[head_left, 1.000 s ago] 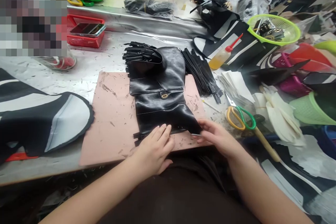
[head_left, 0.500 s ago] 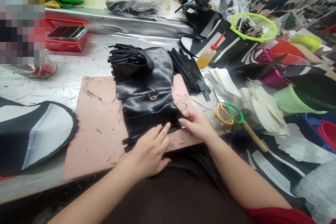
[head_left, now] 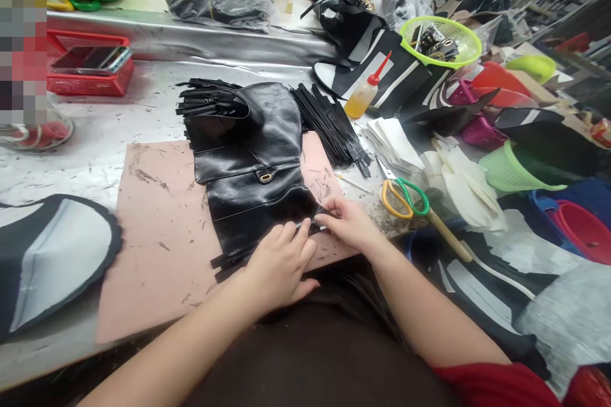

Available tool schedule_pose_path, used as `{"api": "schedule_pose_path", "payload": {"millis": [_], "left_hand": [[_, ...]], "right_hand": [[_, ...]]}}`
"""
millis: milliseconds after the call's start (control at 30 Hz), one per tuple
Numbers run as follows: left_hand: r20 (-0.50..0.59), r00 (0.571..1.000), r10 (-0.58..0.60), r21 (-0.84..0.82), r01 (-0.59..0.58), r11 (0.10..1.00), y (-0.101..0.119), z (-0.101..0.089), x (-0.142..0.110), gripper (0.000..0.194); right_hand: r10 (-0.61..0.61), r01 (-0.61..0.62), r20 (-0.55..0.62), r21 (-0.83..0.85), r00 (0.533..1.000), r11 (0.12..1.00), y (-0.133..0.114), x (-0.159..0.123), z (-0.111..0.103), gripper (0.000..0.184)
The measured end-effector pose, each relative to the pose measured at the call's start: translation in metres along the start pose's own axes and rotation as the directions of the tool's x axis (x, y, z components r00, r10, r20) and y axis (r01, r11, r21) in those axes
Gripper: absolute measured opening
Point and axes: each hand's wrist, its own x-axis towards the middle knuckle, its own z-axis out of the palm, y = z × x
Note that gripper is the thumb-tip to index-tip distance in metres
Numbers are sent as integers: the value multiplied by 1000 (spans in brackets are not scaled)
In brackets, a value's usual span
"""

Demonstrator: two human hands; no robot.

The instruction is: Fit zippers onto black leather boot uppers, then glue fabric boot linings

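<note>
One glossy black leather piece (head_left: pixel 251 162) lies just beyond the left hand (head_left: pixel 281 265), whose slightly parted fingers rest on its near edge; the right hand (head_left: pixel 351 226) pinches its corner, scissors (head_left: pixel 405 196) to the right of those fingers.

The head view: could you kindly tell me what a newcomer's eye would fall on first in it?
Probably the glossy black piece with its small gold fitting, in mid-view, lying partly on the pink board. Next might come the scissors, one handle yellow and one green, to its right, and the lime basket at upper right.
</note>
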Motion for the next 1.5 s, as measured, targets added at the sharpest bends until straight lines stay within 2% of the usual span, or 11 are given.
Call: {"api": "schedule_pose_path", "payload": {"millis": [233,633,767,867,933,1033,1100,1233,1333,1433,1500], "left_hand": [[-34,999,27,-54,-29,998,-3,4,7,54],[-102,995,-14,18,16,1000,-8,9,17,53],[-83,996,23,66,-17,998,-9,4,22,51],[-93,995,41,74,-34,997,-9,1,24,46],[-117,993,33,67,-26,997,-9,1,23,47],[-144,989,18,55,-10,998,-8,4,21,51],[-145,989,8,42,-2,999,-8,6,20,53],[-141,990,-11,1,11,1000,-11,7,17,59],[-149,988,-29,-42,23,999,-14,7,14,59],[-157,987,-36,-69,26,997,-16,6,13,58],[-163,986,-34,-81,21,997,-16,7,12,58]], "right_hand": [[8,-9,-39,-39,999,999,2,-2,-7,15],[-172,151,-105,-183,980,972,5,-9,-4,7],[-437,306,-227,-446,870,841,5,-30,8,13],[-604,469,-76,-557,794,686,7,-40,3,22],[-552,398,-94,-594,829,699,16,-37,-15,21],[-282,-82,-378,-711,882,698,38,-18,-57,27],[-96,-271,-411,-740,906,615,53,-4,-81,38],[62,-352,-398,-714,915,606,60,3,-107,58],[109,-408,-444,-664,890,626,51,-17,-113,61],[128,-305,-337,-545,933,781,43,-54,-100,56],[169,-219,-191,-284,967,933,41,-81,-79,52]]}}
